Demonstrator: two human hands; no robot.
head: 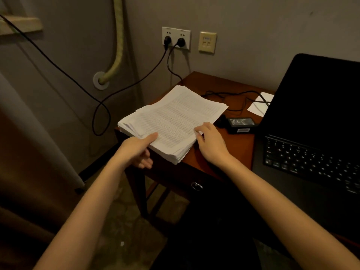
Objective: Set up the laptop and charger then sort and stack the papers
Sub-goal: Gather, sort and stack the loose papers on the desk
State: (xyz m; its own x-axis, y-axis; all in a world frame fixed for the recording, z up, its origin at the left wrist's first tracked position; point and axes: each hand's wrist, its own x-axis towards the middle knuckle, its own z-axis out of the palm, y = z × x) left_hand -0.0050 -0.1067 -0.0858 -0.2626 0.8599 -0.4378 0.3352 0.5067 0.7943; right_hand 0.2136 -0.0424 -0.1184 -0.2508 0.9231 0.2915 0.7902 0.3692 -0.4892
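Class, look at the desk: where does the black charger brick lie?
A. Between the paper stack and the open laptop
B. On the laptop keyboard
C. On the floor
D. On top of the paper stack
A: the charger brick lies on the desk right of the paper stack, left of the laptop.

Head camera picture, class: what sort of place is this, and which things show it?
Probably a small desk corner in a room at home or in a hotel: a wooden table holding an open laptop and paper stack, under a wall socket, with a curtain beside.
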